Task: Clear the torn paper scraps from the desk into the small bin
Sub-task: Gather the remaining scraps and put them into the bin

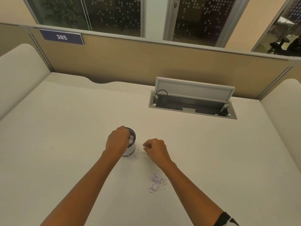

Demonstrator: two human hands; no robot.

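Observation:
A small white bin (131,150) with a dark rim stands upright mid-desk. My left hand (117,141) hovers over its left rim, fingers curled down into the opening, where pale paper scraps (131,139) show. Whether those fingers still hold a scrap is hidden. Just right of the bin, my right hand (156,150) is curled and pinches a small scrap at its fingertips. A pile of pale lilac torn scraps (157,181) lies on the desk beside my right forearm. A few thin strips (136,154) lie at the bin's right foot.
The white desk (65,136) has an open cable box (192,105) with a raised lid at the back right. A tan partition (146,62) with a "385" sign (61,37) closes off the back; padded side panels flank the desk.

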